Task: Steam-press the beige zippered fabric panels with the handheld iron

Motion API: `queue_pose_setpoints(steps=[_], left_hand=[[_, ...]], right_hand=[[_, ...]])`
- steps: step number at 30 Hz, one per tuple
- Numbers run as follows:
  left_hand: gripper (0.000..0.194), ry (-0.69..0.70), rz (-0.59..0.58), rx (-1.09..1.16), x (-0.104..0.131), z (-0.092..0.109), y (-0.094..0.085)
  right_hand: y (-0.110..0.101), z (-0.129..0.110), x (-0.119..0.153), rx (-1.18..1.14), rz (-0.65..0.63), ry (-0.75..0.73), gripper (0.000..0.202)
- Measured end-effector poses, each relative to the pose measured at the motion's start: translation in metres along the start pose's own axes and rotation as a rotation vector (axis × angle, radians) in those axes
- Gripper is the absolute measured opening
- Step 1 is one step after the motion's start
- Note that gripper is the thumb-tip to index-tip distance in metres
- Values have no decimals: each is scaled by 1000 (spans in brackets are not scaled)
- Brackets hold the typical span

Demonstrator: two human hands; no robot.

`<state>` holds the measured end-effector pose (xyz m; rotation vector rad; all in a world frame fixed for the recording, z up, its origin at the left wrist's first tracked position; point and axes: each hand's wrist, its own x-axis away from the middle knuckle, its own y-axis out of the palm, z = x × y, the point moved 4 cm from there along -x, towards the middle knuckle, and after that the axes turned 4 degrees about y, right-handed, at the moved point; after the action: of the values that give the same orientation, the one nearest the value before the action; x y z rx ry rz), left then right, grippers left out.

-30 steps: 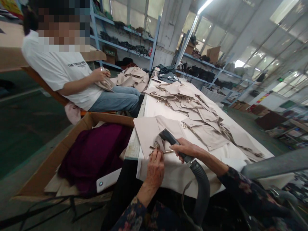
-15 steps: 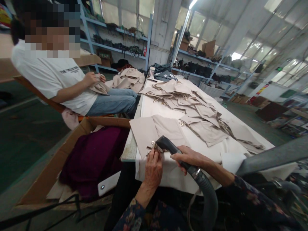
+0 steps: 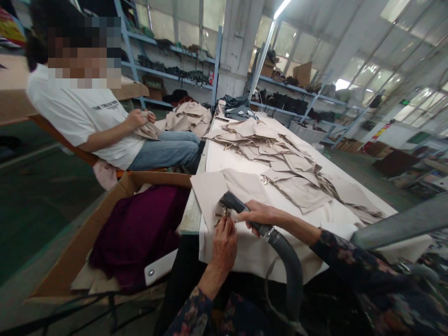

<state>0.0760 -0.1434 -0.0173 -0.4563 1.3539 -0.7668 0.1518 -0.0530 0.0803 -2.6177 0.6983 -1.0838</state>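
My right hand (image 3: 259,215) is wrapped round a black suction-hose nozzle (image 3: 232,201), whose grey ribbed hose (image 3: 289,259) curves down toward my lap. The nozzle's flat tip lies over small metal clasps (image 3: 222,213) at the near edge of a beige fabric piece (image 3: 210,189). My left hand (image 3: 224,242) is closed at this edge, its fingertips pinching the fabric just below the clasps. What exactly lies between those fingertips is partly hidden. The beige piece rests flat on the white-covered table (image 3: 224,158).
Layered beige fabric pieces (image 3: 276,144) with metal clasps spread over the table. To the left, a cardboard box (image 3: 59,261) holds purple fabric (image 3: 140,228). A seated person in a white shirt (image 3: 94,119) handles beige fabric. A grey metal bar (image 3: 395,228) slants in at right.
My right hand and the nozzle have moved left, so its tip now sits above and across the clasps. My left hand stays nearly in place.
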Motion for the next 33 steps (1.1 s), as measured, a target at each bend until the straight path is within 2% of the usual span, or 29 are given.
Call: queue_pose_setpoints(steps=[3, 6, 9, 11, 15, 19, 23, 27, 33], left_hand=[[23, -130, -1, 67, -14, -15, -14], [17, -274, -67, 23, -35, -35, -24], [23, -282, -210, -53, -52, -45, -18], [19, -264, -274, -64, -57, -46, -10], [19, -251, -289, -54, -53, -47, -1], [18, -247, -292, 3, -52, -49, -5], [20, -174, -338, -34, -58, -39, -6], [12, -175, -280, -79, -49, -31, -7], [19, -123, -187, -101, -27, -23, -8]], right_hand=[[0, 0, -14, -90, -16, -51, 25], [-5, 6, -13, -185, -6, -78, 28], [-9, 17, -4, -243, 2, -73, 29], [-11, 23, 1, -271, -1, -81, 30], [-13, 32, 2, -308, -8, -95, 29], [-15, 34, 0, -322, -21, -108, 28], [-17, 35, 2, -333, -37, -116, 26], [-17, 40, 1, -344, -37, -118, 27], [-23, 40, 1, -360, -16, -131, 30]])
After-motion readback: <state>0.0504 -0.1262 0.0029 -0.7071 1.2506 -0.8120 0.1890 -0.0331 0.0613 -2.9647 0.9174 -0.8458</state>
